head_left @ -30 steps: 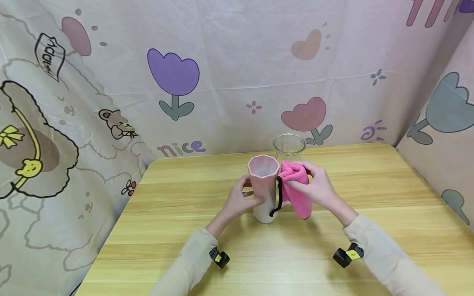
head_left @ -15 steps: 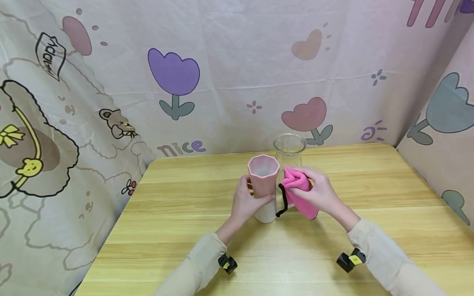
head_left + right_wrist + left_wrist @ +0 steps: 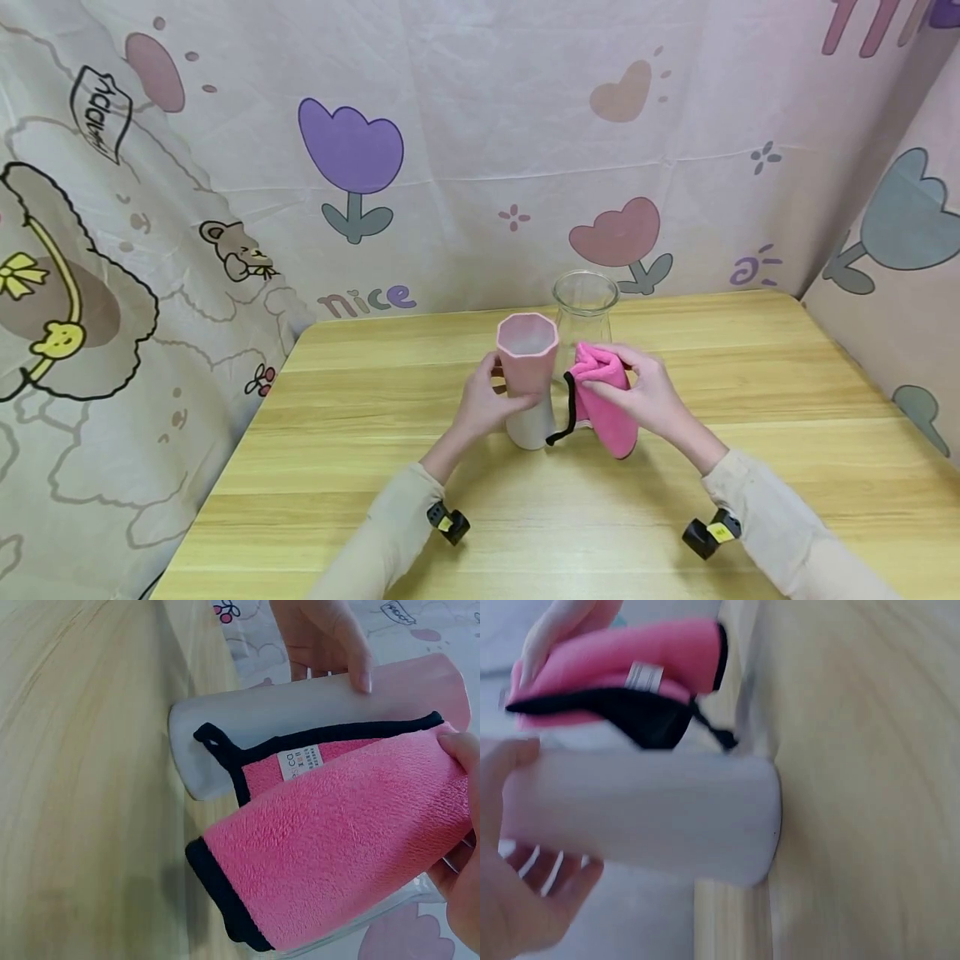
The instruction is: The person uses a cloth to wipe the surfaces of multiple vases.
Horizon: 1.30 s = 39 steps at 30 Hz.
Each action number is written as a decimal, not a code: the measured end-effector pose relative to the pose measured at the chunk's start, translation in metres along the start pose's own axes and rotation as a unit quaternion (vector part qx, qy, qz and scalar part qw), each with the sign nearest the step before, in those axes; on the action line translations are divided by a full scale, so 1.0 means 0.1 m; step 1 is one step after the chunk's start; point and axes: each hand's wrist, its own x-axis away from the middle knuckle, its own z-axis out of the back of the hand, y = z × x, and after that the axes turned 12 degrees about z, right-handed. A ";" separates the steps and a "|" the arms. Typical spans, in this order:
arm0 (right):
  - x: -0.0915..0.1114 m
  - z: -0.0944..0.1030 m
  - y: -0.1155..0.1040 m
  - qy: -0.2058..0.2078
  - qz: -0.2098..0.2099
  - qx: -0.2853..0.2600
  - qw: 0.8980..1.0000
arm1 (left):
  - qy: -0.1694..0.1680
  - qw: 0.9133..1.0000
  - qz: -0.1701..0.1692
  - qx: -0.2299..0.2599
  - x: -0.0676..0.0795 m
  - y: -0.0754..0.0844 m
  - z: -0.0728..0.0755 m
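Observation:
A tall faceted vase (image 3: 527,375), pink at the top and white below, stands roughly upright on the table. My left hand (image 3: 483,402) grips it from the left, thumb across the front; the left wrist view shows curled fingers (image 3: 574,881) on its far side. Just right of the vase, my right hand (image 3: 651,390) pinches the upper end of a folded pink towel (image 3: 611,417) with black edging. A white label (image 3: 300,761) and a black hanging loop (image 3: 214,739) show on the towel. Its lower end hangs close to the table.
A clear glass vase (image 3: 587,323) stands right behind the towel, its lower part partly hidden. The wooden table (image 3: 315,467) runs back to a printed curtain (image 3: 465,150). Small black wrist cameras (image 3: 448,523) sit on both sleeves.
The towel has come down slightly from its height a second ago. The left hand shifted right, then back left, and the pink-and-white vase now stands a little further left.

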 end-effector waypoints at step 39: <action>-0.22 -0.17 0.06 -0.050 0.037 0.016 0.998 | -0.088 0.992 0.017 0.085 -0.02 0.08 0.25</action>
